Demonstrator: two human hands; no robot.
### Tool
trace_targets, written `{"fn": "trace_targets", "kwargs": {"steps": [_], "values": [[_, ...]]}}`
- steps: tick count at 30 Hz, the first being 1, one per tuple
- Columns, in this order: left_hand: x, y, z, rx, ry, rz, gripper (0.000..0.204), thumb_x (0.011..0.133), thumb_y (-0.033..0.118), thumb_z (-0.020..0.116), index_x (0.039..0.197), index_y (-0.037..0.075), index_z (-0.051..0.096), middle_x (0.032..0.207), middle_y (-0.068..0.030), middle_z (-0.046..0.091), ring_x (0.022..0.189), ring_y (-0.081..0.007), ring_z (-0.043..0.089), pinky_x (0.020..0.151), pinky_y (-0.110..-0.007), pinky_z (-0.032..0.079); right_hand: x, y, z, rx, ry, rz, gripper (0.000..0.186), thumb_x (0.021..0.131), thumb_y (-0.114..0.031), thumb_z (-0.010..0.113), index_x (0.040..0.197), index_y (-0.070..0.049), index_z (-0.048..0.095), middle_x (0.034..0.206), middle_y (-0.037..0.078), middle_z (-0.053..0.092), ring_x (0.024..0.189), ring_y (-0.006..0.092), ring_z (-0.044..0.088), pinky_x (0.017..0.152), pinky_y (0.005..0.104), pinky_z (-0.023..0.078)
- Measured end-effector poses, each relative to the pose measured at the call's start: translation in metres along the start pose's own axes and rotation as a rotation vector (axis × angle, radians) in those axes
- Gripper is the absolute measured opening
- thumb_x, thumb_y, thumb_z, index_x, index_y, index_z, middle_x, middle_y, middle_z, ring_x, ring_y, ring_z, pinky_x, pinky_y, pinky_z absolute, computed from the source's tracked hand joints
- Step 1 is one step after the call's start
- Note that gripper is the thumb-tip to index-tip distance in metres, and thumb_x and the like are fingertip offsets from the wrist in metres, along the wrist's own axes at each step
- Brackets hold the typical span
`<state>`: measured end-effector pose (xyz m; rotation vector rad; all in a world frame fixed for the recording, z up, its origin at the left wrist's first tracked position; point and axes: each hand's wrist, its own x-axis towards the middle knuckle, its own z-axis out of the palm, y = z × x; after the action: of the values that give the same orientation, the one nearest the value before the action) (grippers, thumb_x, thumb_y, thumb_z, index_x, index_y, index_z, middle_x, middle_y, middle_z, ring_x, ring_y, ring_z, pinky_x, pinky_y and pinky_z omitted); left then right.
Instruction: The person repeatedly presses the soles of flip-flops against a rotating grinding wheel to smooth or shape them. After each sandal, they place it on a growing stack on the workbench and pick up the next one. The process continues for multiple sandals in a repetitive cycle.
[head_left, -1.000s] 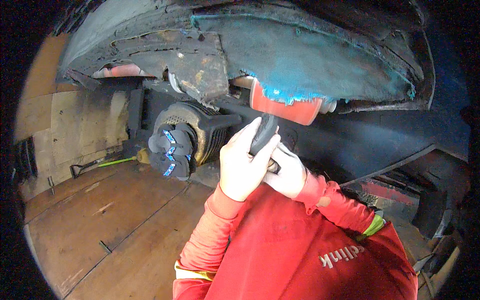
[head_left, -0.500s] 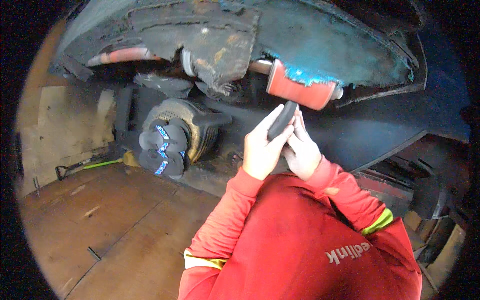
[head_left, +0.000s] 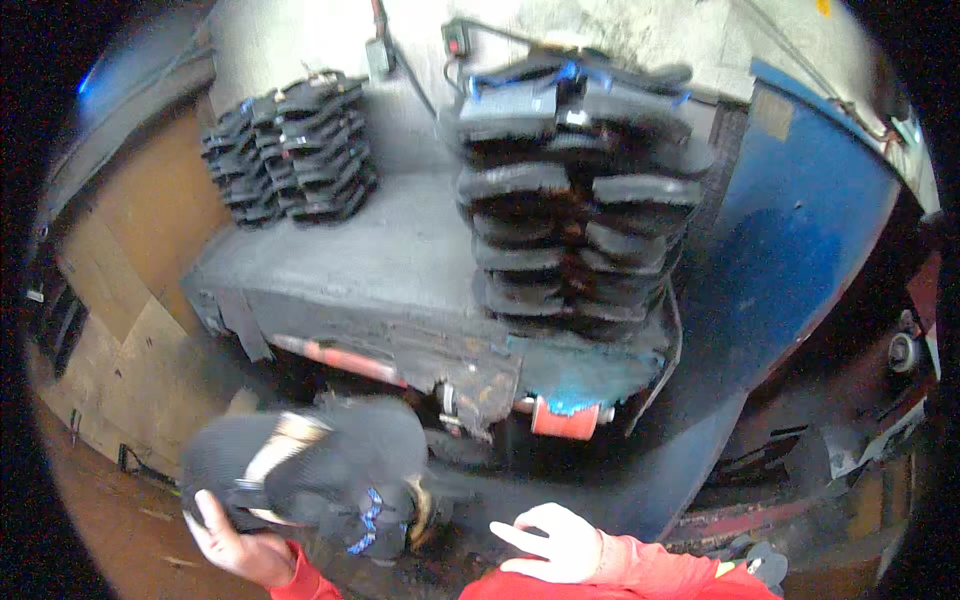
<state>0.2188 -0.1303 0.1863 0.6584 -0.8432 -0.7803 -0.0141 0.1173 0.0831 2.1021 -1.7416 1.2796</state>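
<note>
While the left hand (head_left: pixel 240 552) grips the pale-strapped black sandal (head_left: pixel 290 447) at its left end, fingers closed on the edge, the blurred sole extends rightward, its long axis seemingly crosswise. Relative to the red roller (head_left: pixel 565 420), the sandal lies left and slightly lower; the right hand (head_left: pixel 558 545), well apart from it, hangs below the roller, loosely spread and visibly empty.

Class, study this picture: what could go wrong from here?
The dark sandal, held at its edge by the left hand, might slip. The bare right hand could be scraped by the red roller if that is turning. The tall sandal stack on the bench might topple if bumped.
</note>
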Motion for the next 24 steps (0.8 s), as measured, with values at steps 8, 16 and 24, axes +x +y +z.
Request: {"fn": "trace_targets", "kwargs": {"steps": [8,16,24], "values": [[-0.054,0.047,0.102,-0.530,-0.691,-0.390,0.068,0.084,0.007,0.062,0.147,0.006,0.037,0.124,-0.0187,0.061,0.084,-0.0374,0.072,0.064,-0.045,0.065,0.053,-0.026,-0.086,-0.263,0.097,-0.074,0.045,0.077,-0.019,0.085,0.117,-0.001,0.071,0.099,0.013,0.068,0.084,0.0298,0.066,0.076,0.0389,0.056],[-0.165,0.099,0.276,-0.940,-1.084,-0.427,0.045,0.100,0.008,0.060,0.139,0.003,0.038,0.131,-0.0157,0.061,0.112,-0.0249,0.066,0.101,-0.041,0.053,0.225,0.023,-0.263,0.567,0.828,0.496,0.068,0.103,-0.058,0.047,0.153,-0.013,0.042,0.114,0.008,0.063,0.085,0.0192,0.063,0.073,0.0318,0.053],[-0.195,-0.062,0.059,-0.145,-1.666,-0.584,0.046,0.099,0.017,0.068,0.141,0.002,0.058,0.112,-0.0120,0.076,0.101,-0.0135,0.072,0.092,-0.028,0.055,0.270,0.094,-0.326,0.280,0.619,0.831,0.072,0.088,-0.022,0.076,0.148,-0.021,0.035,0.100,0.004,0.065,0.054,0.0134,0.060,0.041,0.0234,0.044]]}}
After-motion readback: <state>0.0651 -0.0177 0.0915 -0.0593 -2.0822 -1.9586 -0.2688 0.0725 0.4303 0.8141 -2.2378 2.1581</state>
